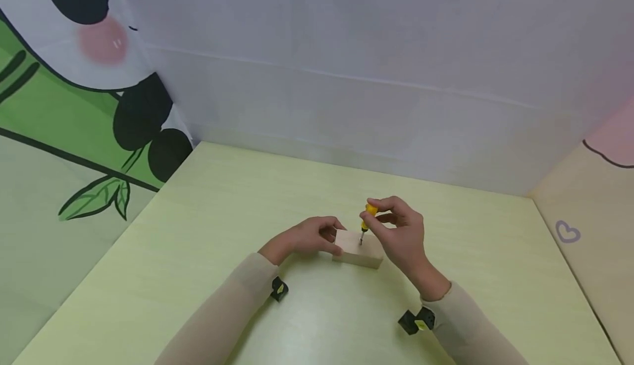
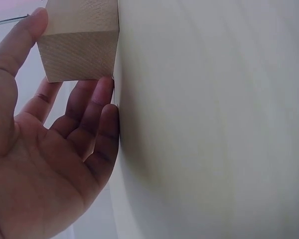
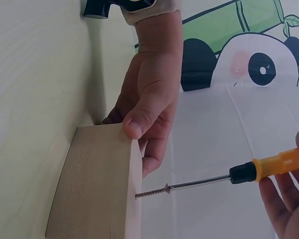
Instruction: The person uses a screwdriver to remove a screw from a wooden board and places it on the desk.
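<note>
A pale wooden block (image 1: 349, 239) lies on the table between the two hands. My left hand (image 1: 309, 235) grips its left end, thumb on the near side and fingers behind. In the left wrist view the thumb presses the block (image 2: 78, 55) while the fingertips sit at its far lower edge. My right hand (image 1: 405, 237) pinches the yellow handle of a screwdriver (image 1: 371, 209), held nearly upright over the block. Seen from the right wrist, the screwdriver (image 3: 202, 182) meets the head of a screw (image 3: 152, 192), whose point is at the block's top face and whose thread shows mostly outside the wood.
The pale yellow-green table (image 1: 238, 200) extends around the block. Behind it hangs a whitish cloth (image 1: 346, 79), with a panda print (image 1: 94, 56) at the left and another printed panel (image 1: 589, 211) at the right. Both wrists carry small dark devices (image 1: 279, 289).
</note>
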Demonstrator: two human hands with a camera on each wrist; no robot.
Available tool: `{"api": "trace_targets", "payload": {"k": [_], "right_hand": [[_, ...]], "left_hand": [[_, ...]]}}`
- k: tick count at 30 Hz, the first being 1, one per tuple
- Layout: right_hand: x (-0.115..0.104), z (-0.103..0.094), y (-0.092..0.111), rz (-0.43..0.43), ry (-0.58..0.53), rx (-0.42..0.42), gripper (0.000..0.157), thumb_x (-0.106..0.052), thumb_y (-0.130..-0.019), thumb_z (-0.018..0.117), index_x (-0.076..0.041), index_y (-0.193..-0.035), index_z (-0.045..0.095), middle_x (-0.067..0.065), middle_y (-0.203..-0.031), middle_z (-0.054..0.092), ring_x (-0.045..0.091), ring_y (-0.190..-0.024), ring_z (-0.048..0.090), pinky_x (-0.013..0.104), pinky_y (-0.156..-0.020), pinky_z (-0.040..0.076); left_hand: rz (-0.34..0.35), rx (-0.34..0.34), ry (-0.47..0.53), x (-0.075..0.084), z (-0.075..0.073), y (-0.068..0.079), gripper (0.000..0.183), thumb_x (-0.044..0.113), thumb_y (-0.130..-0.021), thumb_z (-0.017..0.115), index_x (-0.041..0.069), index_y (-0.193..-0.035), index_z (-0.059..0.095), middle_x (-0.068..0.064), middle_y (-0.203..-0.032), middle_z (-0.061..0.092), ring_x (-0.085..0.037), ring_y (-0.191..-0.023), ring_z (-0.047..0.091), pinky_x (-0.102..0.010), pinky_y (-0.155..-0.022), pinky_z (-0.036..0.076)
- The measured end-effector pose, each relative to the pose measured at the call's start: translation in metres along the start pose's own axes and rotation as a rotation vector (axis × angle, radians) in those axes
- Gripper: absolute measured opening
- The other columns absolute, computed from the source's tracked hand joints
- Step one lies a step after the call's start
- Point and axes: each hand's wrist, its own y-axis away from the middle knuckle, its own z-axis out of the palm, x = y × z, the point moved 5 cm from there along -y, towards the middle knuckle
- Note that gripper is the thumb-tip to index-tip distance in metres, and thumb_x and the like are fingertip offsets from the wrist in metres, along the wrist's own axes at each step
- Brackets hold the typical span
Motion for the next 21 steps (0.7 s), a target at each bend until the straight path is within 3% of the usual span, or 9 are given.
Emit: {"api": "trace_targets", "payload": {"k": [10, 17, 21], "right_hand": [[0.0013, 0.0035, 0.0008, -0.005, 0.001, -0.065, 0.021, 0.010, -0.088, 0.061, 0.004, -0.108, 0.062, 0.020, -0.096, 0.070, 0.002, -0.091, 0.067, 0.017, -0.073, 0.053], [0.0018, 0.0021, 0.0028, 0.000, -0.030, -0.006, 0.026, 0.012, -0.080, 0.068, 0.003, -0.104, 0.065, 0.017, -0.096, 0.057, 0.005, -0.086, 0.059, 0.020, -0.068, 0.056], [0.0020, 0.0019, 0.0030, 0.006, 0.026, 0.020, 0.028, 0.009, -0.076, 0.075, 0.000, -0.102, 0.067, 0.013, -0.092, 0.057, 0.004, -0.084, 0.059, 0.020, -0.069, 0.055]], "left_hand": [[-0.014, -0.002, -0.004, -0.0044, 0.0004, -0.0017, 0.040, 0.037, -0.079, 0.079, 0.027, -0.113, 0.060, 0.003, -0.105, 0.061, -0.015, -0.099, 0.056, -0.037, -0.092, 0.047], [-0.004, 0.001, -0.005, -0.0034, -0.0002, -0.0008, 0.040, 0.037, -0.078, 0.079, 0.028, -0.112, 0.060, 0.003, -0.105, 0.061, -0.015, -0.099, 0.056, -0.037, -0.093, 0.047], [-0.004, -0.004, -0.009, -0.0033, -0.0005, -0.0009, 0.040, 0.037, -0.079, 0.079, 0.028, -0.112, 0.060, 0.003, -0.106, 0.060, -0.015, -0.099, 0.055, -0.037, -0.092, 0.047]]}}
